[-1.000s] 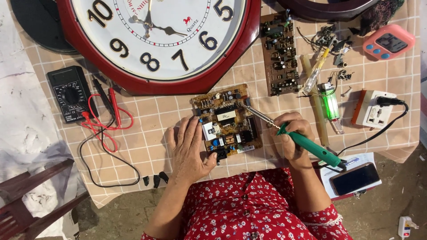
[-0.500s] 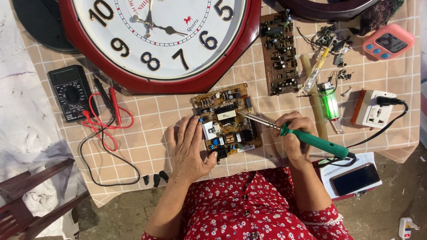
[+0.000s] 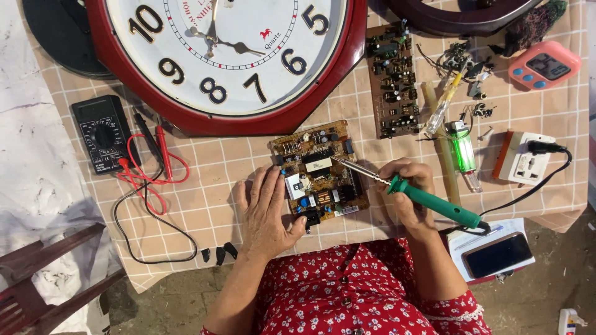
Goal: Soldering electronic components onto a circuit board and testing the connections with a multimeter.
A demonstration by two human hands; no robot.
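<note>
Two circuit boards lie on the checked tablecloth [image 3: 205, 205], and only the nearer one is being worked on. Largest on the table is the red-rimmed wall clock [image 3: 217, 62], face up and touching nothing in hand. Left of it lies a black multimeter [image 3: 102, 133], its red and black leads [image 3: 152, 167] loose on the cloth and clipped to nothing, so I judge no measuring is in progress. The long brown circuit board [image 3: 392, 80] waits untouched beside the clock. The small populated circuit board [image 3: 318, 177] sits component side up just in front of the person, between both hands. The left hand [image 3: 267, 211] lies flat and open, fingers spread, pressing on the board's left edge to steady it. The right hand [image 3: 410, 192] is closed around the green-handled soldering iron [image 3: 434, 203], whose metal tip reaches the middle of the board near a white block; whether it touches a joint is too small to tell. The iron's cable runs toward the white power socket [image 3: 524, 162]. No solder wire shows in either hand, so the work looks mid-way, at heating or loosening one spot, with nothing lifted off the board.
</note>
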